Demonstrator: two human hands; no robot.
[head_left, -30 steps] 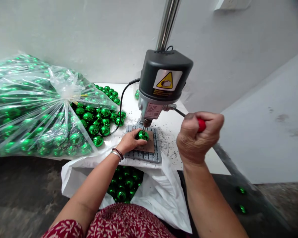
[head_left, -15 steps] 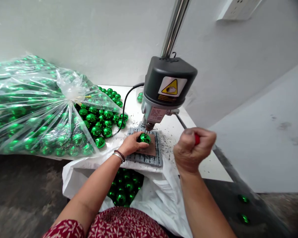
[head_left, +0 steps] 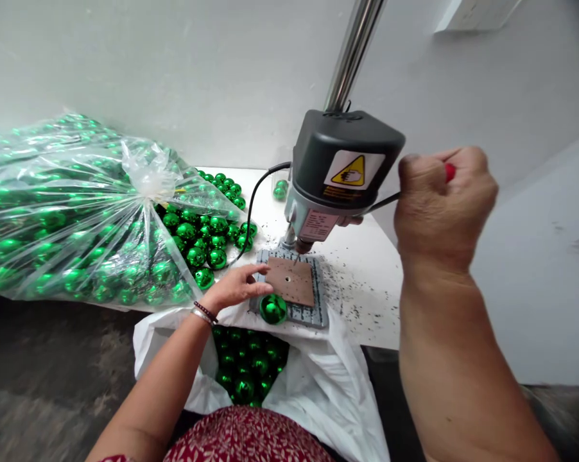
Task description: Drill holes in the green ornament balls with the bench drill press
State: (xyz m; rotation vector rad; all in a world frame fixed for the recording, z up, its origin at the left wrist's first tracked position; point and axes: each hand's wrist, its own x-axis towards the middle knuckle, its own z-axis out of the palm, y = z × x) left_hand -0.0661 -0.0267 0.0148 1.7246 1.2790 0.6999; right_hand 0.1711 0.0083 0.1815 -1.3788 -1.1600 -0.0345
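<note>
My left hand [head_left: 239, 285] is open at the left side of the drill press base [head_left: 302, 314], fingers apart over the edge of a brown board [head_left: 296, 282] with a small hole. Just below its fingertips is a shiny green ball [head_left: 273, 309], at the base's front edge. My right hand [head_left: 443, 205] is wrapped round the red-ended lever [head_left: 450, 172] of the drill press [head_left: 345, 163], raised at the right. The thin drill bit points down above the board, touching no ball.
A tied clear bag [head_left: 92, 224] of green balls fills the left, with loose balls [head_left: 196, 256] beside it. An open white bag [head_left: 328, 378] holding green balls hangs at the table's front. Dark shavings lie on the white table [head_left: 366, 289]. A black cable [head_left: 251, 202] curves left.
My left hand has let go of the green ball, which has moved from under the drill to the base's front edge. My right hand and the lever have risen to the right.
</note>
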